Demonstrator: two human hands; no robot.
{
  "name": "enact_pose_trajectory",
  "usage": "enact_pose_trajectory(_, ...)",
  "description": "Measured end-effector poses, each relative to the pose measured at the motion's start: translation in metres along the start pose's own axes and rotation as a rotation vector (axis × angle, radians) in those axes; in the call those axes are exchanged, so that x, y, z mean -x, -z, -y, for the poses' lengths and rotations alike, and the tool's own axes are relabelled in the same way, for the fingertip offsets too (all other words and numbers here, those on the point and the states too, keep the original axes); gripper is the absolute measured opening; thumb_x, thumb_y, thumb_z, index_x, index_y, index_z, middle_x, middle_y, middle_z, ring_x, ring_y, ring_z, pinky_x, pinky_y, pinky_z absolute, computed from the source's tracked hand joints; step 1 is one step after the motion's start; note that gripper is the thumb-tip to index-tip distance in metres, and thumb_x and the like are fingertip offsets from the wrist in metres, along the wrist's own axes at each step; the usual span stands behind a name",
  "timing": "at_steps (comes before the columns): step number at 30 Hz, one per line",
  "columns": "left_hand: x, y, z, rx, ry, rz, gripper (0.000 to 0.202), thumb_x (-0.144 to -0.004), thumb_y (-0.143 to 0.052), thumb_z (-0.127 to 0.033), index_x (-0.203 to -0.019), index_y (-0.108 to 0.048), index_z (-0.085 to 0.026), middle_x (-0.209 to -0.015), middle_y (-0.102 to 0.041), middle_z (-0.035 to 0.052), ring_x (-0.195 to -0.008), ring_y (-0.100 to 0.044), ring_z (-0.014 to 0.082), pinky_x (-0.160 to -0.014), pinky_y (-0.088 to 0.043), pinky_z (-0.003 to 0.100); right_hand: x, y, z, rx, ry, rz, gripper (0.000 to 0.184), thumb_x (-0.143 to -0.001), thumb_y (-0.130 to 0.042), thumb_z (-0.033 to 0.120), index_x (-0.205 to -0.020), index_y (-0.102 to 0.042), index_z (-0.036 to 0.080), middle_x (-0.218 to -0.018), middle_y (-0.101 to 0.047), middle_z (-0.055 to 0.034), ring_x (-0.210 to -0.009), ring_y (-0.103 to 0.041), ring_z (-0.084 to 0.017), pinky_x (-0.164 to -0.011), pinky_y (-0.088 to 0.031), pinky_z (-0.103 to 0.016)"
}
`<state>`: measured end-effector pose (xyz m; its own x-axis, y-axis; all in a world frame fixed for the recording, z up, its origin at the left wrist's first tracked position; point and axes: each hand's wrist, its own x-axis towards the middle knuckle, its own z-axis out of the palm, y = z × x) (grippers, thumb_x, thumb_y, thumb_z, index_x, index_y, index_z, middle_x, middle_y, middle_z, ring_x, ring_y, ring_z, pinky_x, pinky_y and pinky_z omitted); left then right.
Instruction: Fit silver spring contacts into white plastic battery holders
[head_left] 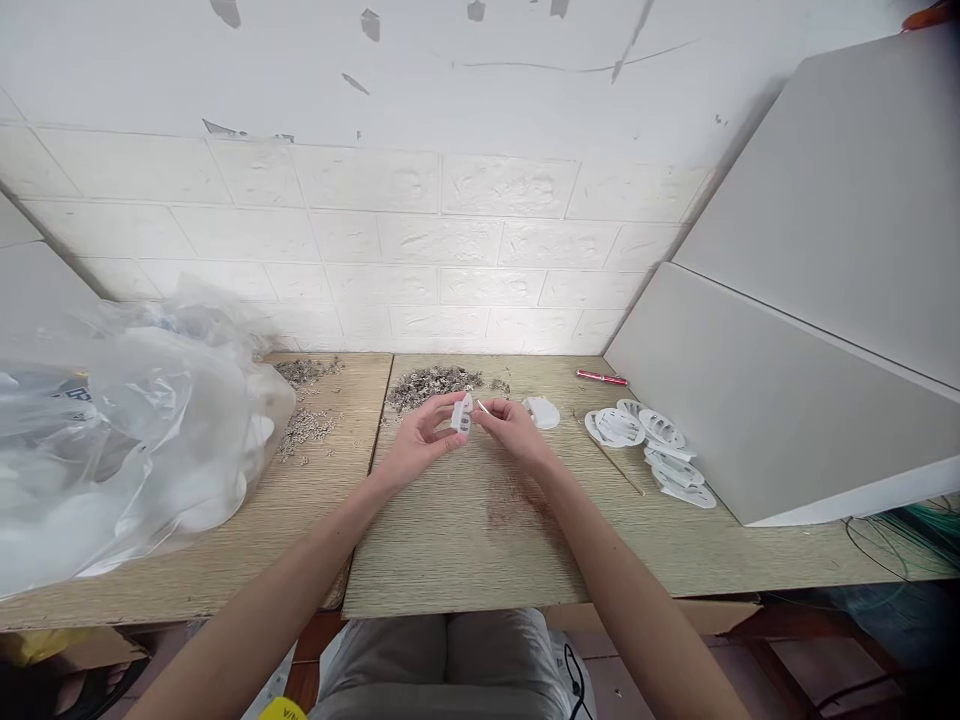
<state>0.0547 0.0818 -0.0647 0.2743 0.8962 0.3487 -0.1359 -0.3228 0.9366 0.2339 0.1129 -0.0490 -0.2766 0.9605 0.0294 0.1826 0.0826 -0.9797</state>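
1. Behind the work surface stands a white wall (472, 240), brick-patterned below, with grey patches where its upper coating is missing.
2. Below it lies a pale wood-grain table (450, 560), a dark seam dividing its two boards; a reddish-brown stain (514, 505) marks the right board.
3. At the right, large pale-grey flat-sided panels (787, 370) rise at the table's edge.
4. At the left, a bulky translucent plastic bag (135, 430) rests on the table, white rounded items showing through.
5. Near the table's middle, the left hand (429, 438) is clamped on a white slotted plastic piece (462, 416), thumb on the near side and fingers on the far side.
6. Just beside it, the right hand (514, 428) has thumb and forefinger together on a slim pale piece (482, 407), close to the slotted piece; contact between the two cannot be told.
7. Near the panels, white slotted plastic discs (619, 428) lie in overlapping groups.
8. Beyond the left hand, small metallic-grey pieces (431, 385) form a heap; more are scattered beside the bag.
9. Just beyond the right hand lies one white rounded plastic part (544, 413).
10. Beside the discs lies a thin brown stick (626, 475).
11. Close to the panels lies a slim red pen (601, 377).
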Motion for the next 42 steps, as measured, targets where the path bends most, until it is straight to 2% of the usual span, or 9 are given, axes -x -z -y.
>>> enact_pose_trajectory(7, 0.0, -0.001, 0.002, 0.014, -0.008, 0.034, 0.047, -0.077, -0.074, -0.029, -0.122, -0.061, -0.028, -0.136, -0.055, 0.0088, -0.122, -0.055, 0.025, -0.093, -0.053, 0.037, 0.0, 0.001, 0.0, 0.048, -0.052, 0.004, 0.032, -0.075, -0.06, 0.041, -0.056, -0.045, 0.019, -0.052, -0.032, 0.0066, -0.05, -0.023, -0.008, -0.051, -0.018, -0.026)
enact_pose_trajectory(12, 0.001, 0.001, 0.004, -0.001, 0.014, 0.029, 0.05, -0.076, -0.075, -0.031, -0.123, -0.06, -0.028, -0.139, -0.053, 0.0088, -0.123, -0.054, 0.0264, -0.097, -0.051, 0.041, -0.003, 0.001, -0.004, 0.047, -0.063, -0.02, 0.031, -0.071, -0.064, 0.042, -0.056, -0.048, 0.019, -0.051, -0.032, 0.0069, -0.05, -0.024, -0.008, -0.051, -0.018, -0.026)
enact_pose_trajectory(18, 0.003, 0.001, 0.007, -0.022, 0.039, 0.043, 0.048, -0.075, -0.076, -0.031, -0.121, -0.061, -0.028, -0.138, -0.051, 0.0088, -0.122, -0.053, 0.026, -0.093, -0.054, 0.038, 0.001, -0.003, -0.004, 0.069, -0.07, -0.084, 0.026, -0.067, -0.066, 0.04, -0.059, -0.055, 0.018, -0.053, -0.041, 0.0051, -0.052, -0.032, -0.009, -0.052, -0.024, -0.026)
enact_pose_trajectory(23, 0.003, -0.001, 0.008, -0.053, 0.027, 0.032, 0.047, -0.075, -0.076, -0.03, -0.119, -0.061, -0.029, -0.138, -0.051, 0.0077, -0.124, -0.052, 0.0269, -0.093, -0.054, 0.04, 0.007, -0.011, -0.002, 0.017, -0.149, -0.108, 0.025, -0.068, -0.067, 0.04, -0.066, -0.059, 0.016, -0.051, -0.039, 0.0062, -0.051, -0.031, -0.009, -0.052, -0.024, -0.025)
enact_pose_trajectory(26, 0.002, 0.001, 0.007, -0.051, 0.059, 0.0, 0.049, -0.074, -0.077, -0.031, -0.12, -0.062, -0.029, -0.138, -0.053, 0.0078, -0.124, -0.053, 0.0276, -0.095, -0.053, 0.042, 0.008, -0.012, -0.002, 0.008, -0.127, -0.11, 0.028, -0.072, -0.066, 0.043, -0.068, -0.061, 0.016, -0.05, -0.036, 0.0068, -0.051, -0.029, -0.008, -0.052, -0.023, -0.025)
enact_pose_trajectory(31, -0.003, 0.01, 0.01, 0.015, 0.094, -0.13, 0.06, -0.07, -0.079, -0.034, -0.127, -0.06, -0.028, -0.14, -0.054, 0.0087, -0.124, -0.054, 0.0291, -0.101, -0.047, 0.044, 0.004, -0.005, -0.005, -0.021, -0.045, -0.024, 0.042, -0.087, -0.047, 0.053, -0.092, -0.067, 0.017, -0.051, -0.027, 0.008, -0.047, -0.025, -0.01, -0.05, -0.02, -0.025)
enact_pose_trajectory(34, -0.004, 0.015, 0.013, 0.086, 0.123, -0.179, 0.062, -0.069, -0.08, -0.036, -0.127, -0.061, -0.026, -0.139, -0.056, 0.0104, -0.125, -0.054, 0.0307, -0.102, -0.046, 0.045, -0.001, -0.001, -0.01, 0.153, 0.124, -0.076, 0.037, -0.092, -0.042, 0.044, -0.098, -0.068, 0.017, -0.058, -0.046, 0.0033, -0.054, -0.041, -0.012, -0.055, -0.029, -0.025)
enact_pose_trajectory(37, -0.005, 0.015, 0.013, 0.142, 0.153, -0.202, 0.059, -0.068, -0.081, -0.036, -0.123, -0.064, -0.023, -0.135, -0.059, 0.0117, -0.122, -0.056, 0.031, -0.102, -0.045, 0.045, -0.003, 0.0, -0.014, 0.462, 0.294, -0.102, 0.027, -0.093, -0.044, 0.029, -0.097, -0.069, 0.019, -0.081, -0.067, -0.0043, -0.073, -0.056, -0.017, -0.065, -0.035, -0.027)
enact_pose_trajectory(42, -0.005, 0.014, 0.013, 0.142, 0.149, -0.18, 0.055, -0.069, -0.081, -0.033, -0.121, -0.065, -0.023, -0.136, -0.059, 0.01, -0.122, -0.056, 0.029, -0.102, -0.045, 0.043, 0.001, -0.002, -0.016, 0.74, 0.337, -0.093, 0.026, -0.096, -0.045, 0.027, -0.098, -0.069, 0.021, -0.091, -0.073, -0.0065, -0.077, -0.062, -0.019, -0.064, -0.035, -0.027)
